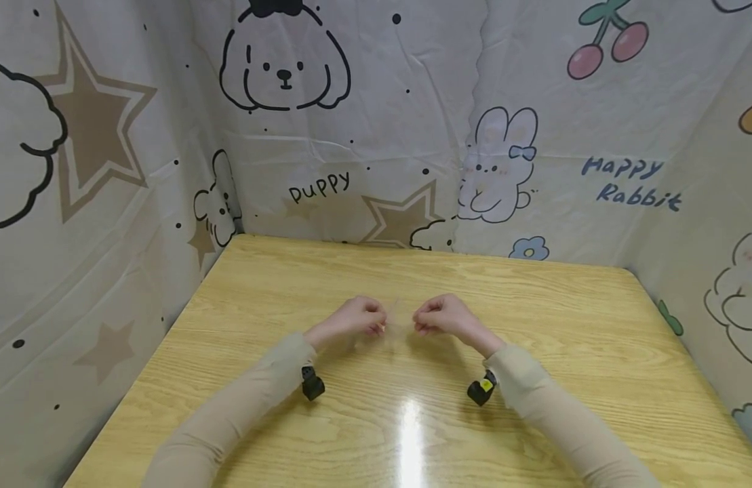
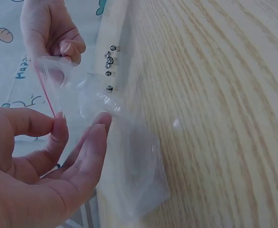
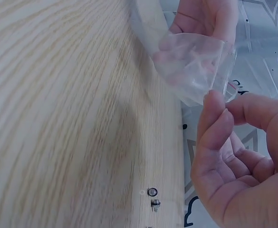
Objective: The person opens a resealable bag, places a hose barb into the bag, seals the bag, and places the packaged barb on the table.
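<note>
Between the two hands is a clear plastic zip bag (image 2: pixel 139 166) with a thin red line along its top edge, barely visible in the head view. My left hand (image 1: pixel 357 316) pinches one end of that edge between thumb and index finger; its other fingers lie against the film. At the opposite end, my right hand (image 1: pixel 447 316) pinches the bag's edge with thumb and index finger, the remaining fingers curled. The bag's mouth looks slightly parted in the left wrist view. Whether anything is inside it I cannot tell.
Several small metal screw-like pieces (image 2: pixel 110 61) lie on the wood-grain table (image 1: pixel 278 285); they are too small to tell exactly. A patterned cloth (image 1: pixel 376 122) hangs behind the table and at both sides. Black wrist cameras (image 1: pixel 312 384) are strapped under both sleeves.
</note>
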Demonstrator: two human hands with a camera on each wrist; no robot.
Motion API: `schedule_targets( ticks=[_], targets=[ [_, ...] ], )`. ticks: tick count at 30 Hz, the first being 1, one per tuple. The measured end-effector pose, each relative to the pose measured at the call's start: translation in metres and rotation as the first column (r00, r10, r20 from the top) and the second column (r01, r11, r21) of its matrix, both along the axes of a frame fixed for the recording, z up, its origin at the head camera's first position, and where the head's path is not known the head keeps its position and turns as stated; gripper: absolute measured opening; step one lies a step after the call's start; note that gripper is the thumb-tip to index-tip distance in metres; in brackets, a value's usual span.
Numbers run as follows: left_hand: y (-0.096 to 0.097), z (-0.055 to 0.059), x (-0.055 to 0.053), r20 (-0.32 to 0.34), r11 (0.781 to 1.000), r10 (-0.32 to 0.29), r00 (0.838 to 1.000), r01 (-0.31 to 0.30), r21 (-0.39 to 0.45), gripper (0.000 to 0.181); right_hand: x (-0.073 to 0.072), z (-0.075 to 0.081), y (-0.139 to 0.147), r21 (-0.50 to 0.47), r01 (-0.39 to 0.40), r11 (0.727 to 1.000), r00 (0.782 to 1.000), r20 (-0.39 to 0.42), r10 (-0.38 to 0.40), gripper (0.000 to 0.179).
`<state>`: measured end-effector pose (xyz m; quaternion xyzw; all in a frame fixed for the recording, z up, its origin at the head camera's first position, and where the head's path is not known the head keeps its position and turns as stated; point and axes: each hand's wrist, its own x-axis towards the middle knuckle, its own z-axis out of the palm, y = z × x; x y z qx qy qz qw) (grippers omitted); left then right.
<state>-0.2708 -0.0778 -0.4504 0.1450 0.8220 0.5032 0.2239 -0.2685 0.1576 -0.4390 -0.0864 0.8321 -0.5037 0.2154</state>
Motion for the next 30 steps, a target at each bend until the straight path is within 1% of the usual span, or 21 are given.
schedule_targets(
  ticks=[3,8,11,15,19,22,24,27,30],
  targets=[
    [-0.003,0.0,-0.001,0.018,1.0,0.008,1.0,-0.008,0.013,0.021,0.0,0.003,0.001,-0.002,0.01,1.0,1.0,0.006,-0.01,0.027],
    [-0.007,0.001,-0.002,0.038,0.999,0.003,0.999,-0.005,0.033,0.018,0.0,0.004,0.004,-0.007,0.016,1.0,1.0,0.004,-0.016,0.028],
    [-0.009,0.003,-0.001,0.043,0.999,-0.005,0.999,0.003,0.039,0.016,-0.002,0.003,0.006,0.002,0.025,1.0,1.0,0.011,-0.025,0.027],
    [-0.011,0.003,-0.001,0.053,0.998,-0.018,0.998,0.015,0.053,0.016,-0.003,0.002,0.008,0.011,0.019,1.0,1.0,0.006,-0.019,0.027],
    [-0.013,0.003,0.0,0.056,0.997,-0.042,0.998,0.038,0.061,0.015,-0.003,0.002,0.009,0.01,0.016,1.0,1.0,0.002,-0.016,0.027],
    [-0.014,0.003,0.0,0.039,0.999,-0.036,0.999,0.034,0.034,0.015,-0.002,0.003,0.008,0.013,0.024,1.0,1.0,0.004,-0.024,0.026],
    [-0.014,0.003,0.0,0.011,1.0,-0.023,1.0,0.023,0.002,0.015,-0.001,0.004,0.007,0.014,0.024,1.0,1.0,0.003,-0.024,0.026],
    [-0.012,0.005,0.001,-0.048,0.999,-0.012,0.999,0.011,-0.036,0.017,0.0,0.005,0.005,0.022,0.027,0.999,1.0,0.002,-0.028,0.026],
    [-0.01,0.005,0.001,-0.112,0.999,-0.024,0.993,0.019,-0.051,0.019,0.0,0.008,0.003,0.027,0.031,0.999,1.0,-0.001,-0.031,0.027]
  ],
)
